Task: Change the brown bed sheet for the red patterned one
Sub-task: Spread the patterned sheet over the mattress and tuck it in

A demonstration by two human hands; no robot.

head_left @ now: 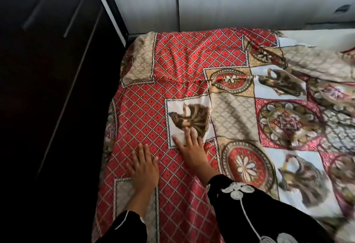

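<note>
Grip slack: left hand (144,167) and right hand (192,151) press flat-fingered on red patterned sheet (192,54).

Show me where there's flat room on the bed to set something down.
Free: the red patterned sheet between both hands and the white panels, plus the medallion panels right of the right hand. Crowded: near-left strip under the left hand; far right the sheet is rumpled.

Red diamond-lattice sheet (192,89) with beige, white and medallion patches; black white-embroidered sleeve (249,210); dark wardrobe (48,70).
</note>
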